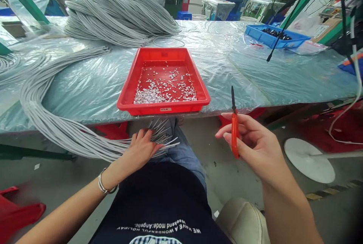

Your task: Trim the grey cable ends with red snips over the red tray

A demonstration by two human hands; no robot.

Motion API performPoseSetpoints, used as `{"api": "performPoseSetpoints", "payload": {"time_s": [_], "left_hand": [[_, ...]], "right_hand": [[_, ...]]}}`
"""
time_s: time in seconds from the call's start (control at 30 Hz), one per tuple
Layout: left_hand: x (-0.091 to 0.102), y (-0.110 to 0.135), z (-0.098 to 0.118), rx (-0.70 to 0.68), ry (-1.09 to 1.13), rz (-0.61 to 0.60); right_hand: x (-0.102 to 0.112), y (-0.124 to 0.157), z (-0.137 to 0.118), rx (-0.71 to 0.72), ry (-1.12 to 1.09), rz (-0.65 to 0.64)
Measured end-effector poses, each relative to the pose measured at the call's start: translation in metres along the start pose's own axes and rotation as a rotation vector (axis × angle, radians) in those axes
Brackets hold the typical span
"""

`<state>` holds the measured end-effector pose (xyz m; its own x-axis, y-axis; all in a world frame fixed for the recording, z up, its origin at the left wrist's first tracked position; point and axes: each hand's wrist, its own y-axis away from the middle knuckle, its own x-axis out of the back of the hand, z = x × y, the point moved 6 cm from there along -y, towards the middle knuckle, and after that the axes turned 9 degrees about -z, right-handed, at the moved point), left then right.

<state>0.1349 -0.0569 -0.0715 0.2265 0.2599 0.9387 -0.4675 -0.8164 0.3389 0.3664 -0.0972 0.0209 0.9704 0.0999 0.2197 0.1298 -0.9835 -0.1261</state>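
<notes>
My left hand (143, 145) has its fingers curled over the end of a bundle of grey cables (82, 140), just above my lap. The loose cable ends fan out past the fingers, over the jeans. From there the bundle bends left and up onto the table. Off to the right, in front of the table edge, my right hand (249, 140) holds a pair of red-handled scissors (235, 130) between thumb and fingers. Their dark blades point up and appear closed, seen edge-on. A red tray (163, 108) with many small, shiny pieces stands at the table's edge, between the hands.
A large coil of grey cable (116, 17) lies at the back left of the film-covered table (221, 62). At the right back sits a blue tray (272, 38) of black parts, with a black cord (279, 40) hanging before it. A white round base (309, 159) stands on the floor.
</notes>
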Motion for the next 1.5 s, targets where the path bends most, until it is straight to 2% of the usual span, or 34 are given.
{"api": "performPoseSetpoints", "payload": {"time_s": [0.17, 0.33, 0.57, 0.67, 0.8, 0.93, 1.1, 1.2, 1.37, 1.5], "left_hand": [[-0.009, -0.009, -0.011, 0.087, -0.007, -0.003], [-0.016, -0.014, -0.013, 0.060, -0.030, -0.053], [-0.015, -0.016, -0.018, 0.070, 0.003, -0.098], [-0.013, -0.022, -0.022, 0.133, 0.023, -0.108], [-0.010, -0.029, -0.030, 0.283, 0.038, -0.131], [-0.011, -0.031, -0.040, 0.374, 0.077, -0.231], [-0.019, -0.028, -0.053, 0.334, 0.128, -0.407], [-0.021, -0.027, -0.057, 0.302, 0.122, -0.461], [-0.015, -0.024, -0.053, 0.255, 0.066, -0.467], [0.004, -0.013, -0.053, 0.218, -0.003, -0.431]], "right_hand": [[-0.002, 0.001, -0.001, -0.002, -0.058, -0.044], [-0.002, 0.002, -0.003, -0.004, -0.070, -0.064], [0.000, 0.002, 0.000, -0.014, -0.071, -0.080], [-0.001, 0.002, 0.003, -0.020, -0.076, -0.087], [0.000, 0.003, 0.004, -0.006, -0.058, -0.081], [0.001, 0.003, 0.008, -0.028, -0.062, -0.074], [0.001, 0.004, 0.009, -0.038, -0.056, -0.086], [0.002, 0.005, 0.009, -0.043, -0.033, -0.099], [0.003, 0.004, 0.010, -0.041, -0.015, -0.098], [0.002, 0.003, 0.011, -0.058, -0.027, -0.091]]}}
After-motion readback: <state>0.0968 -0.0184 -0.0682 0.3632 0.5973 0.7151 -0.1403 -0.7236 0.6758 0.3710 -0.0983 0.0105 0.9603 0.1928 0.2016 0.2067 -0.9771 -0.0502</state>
